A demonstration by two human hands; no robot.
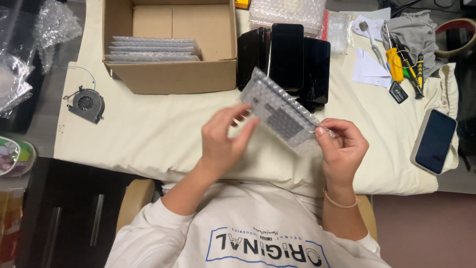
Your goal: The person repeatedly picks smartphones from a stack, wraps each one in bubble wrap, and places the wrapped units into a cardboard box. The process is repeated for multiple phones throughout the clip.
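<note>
A bubble-wrap pouch point(280, 111) with a flat dark grey part inside is held tilted above the cream-covered table point(148, 134). My left hand point(223, 141) supports its left side, fingers spread against the wrap. My right hand point(342, 149) pinches the pouch's lower right end between thumb and fingers; a thin band circles that wrist. Just behind the pouch lies a stack of black glossy phone screens point(290, 57).
An open cardboard box point(168, 74) at the back left holds several bubble-wrapped flat items point(153, 49). A small black fan point(87, 103) lies at the left. A phone in a pale case point(435, 141), screwdrivers point(394, 59), grey cloth point(414, 32) and a tape roll point(458, 37) are at the right.
</note>
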